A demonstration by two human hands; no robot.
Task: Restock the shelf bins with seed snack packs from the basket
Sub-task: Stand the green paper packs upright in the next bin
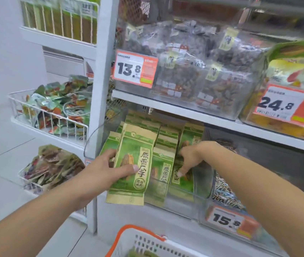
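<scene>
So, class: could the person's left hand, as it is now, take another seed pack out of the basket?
Probably not yet: the left hand already grips a green seed pack at the clear bin; the basket sits below, unobstructed.

one head-worn view looks forward and down, close on the shelf bin [184,199] and basket [147,243].

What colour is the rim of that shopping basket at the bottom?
Orange, on a white basket; it shows in the head view, the only one.
</scene>
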